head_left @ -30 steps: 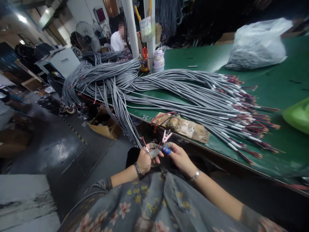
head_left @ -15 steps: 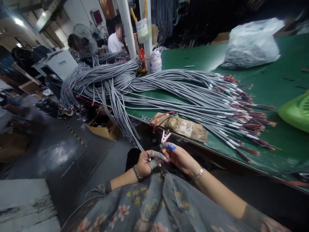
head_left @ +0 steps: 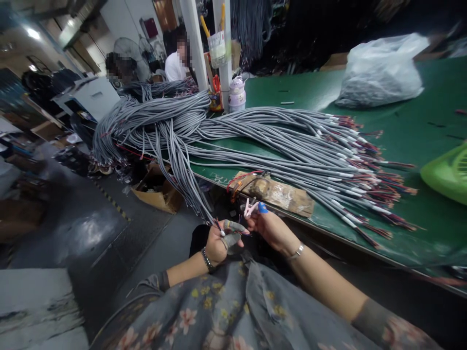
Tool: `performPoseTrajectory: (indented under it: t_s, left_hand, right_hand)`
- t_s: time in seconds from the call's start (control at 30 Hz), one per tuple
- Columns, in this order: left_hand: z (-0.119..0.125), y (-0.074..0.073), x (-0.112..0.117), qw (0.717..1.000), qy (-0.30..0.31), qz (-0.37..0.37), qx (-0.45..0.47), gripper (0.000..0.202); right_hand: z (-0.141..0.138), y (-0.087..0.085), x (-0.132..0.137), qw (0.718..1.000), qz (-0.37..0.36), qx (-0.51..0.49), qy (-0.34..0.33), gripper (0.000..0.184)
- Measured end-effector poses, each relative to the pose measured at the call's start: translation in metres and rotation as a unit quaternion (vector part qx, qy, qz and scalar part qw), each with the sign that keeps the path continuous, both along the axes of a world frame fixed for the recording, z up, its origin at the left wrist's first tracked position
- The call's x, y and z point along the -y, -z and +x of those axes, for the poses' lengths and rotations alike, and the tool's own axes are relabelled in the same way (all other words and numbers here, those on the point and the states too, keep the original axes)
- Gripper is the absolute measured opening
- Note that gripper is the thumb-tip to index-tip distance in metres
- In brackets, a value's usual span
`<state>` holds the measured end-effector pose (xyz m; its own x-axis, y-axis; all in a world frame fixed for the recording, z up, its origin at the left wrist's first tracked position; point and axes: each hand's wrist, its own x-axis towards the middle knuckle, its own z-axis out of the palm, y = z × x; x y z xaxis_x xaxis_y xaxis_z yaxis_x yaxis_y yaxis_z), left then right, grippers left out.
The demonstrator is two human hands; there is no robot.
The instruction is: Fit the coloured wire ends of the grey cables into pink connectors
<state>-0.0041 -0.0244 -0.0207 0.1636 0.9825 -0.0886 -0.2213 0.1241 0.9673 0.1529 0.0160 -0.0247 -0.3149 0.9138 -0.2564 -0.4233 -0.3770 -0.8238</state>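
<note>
My left hand (head_left: 218, 244) is closed, with tape-wrapped fingers, around the end of a grey cable (head_left: 209, 216). Thin coloured wires (head_left: 218, 224) fan out from the cable's white-sleeved end at its fingers. To the right and slightly higher, my right hand (head_left: 272, 230) pinches a pale pink clip (head_left: 250, 209) that looks like a clothes peg. Blue tape wraps one of its fingers. The clip stands just above the wire ends; whether it touches any wire cannot be made out.
A thick bundle of grey cables (head_left: 241, 121) lies across the green table (head_left: 292, 92), stripped ends to the right. A worn wooden block (head_left: 280, 193) sits at the near edge. Further off are a white plastic bag (head_left: 381, 73), a green basket (head_left: 447, 170) and a cardboard box (head_left: 160, 194).
My right hand has moved slightly up with the pink clip, which has tilted. A wider gap separates the hands, and more coloured wires show at my left fingers.
</note>
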Motion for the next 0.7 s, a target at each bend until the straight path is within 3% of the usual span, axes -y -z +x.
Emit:
performPoseTrajectory:
  t_s: [0.13,0.2,0.4,0.7]
  left_hand:
    - [0.007,-0.003,-0.004,1.0,-0.009,0.001,0.012,0.039]
    - [0.009,-0.005,-0.005,1.0,-0.008,0.003,0.012,0.037]
    - [0.012,-0.005,-0.007,1.0,0.009,0.012,0.02,0.032]
    - [0.012,-0.001,-0.009,1.0,0.009,0.008,0.02,0.031]
  right_hand:
    - [-0.006,-0.006,-0.004,0.991,0.076,0.091,0.057,0.053]
    - [-0.01,-0.007,-0.004,0.987,0.081,0.11,0.088,0.055]
    - [-0.016,-0.004,-0.01,0.995,-0.052,-0.065,0.054,0.05]
    - [-0.018,-0.004,-0.012,0.986,-0.073,-0.127,0.077,0.039]
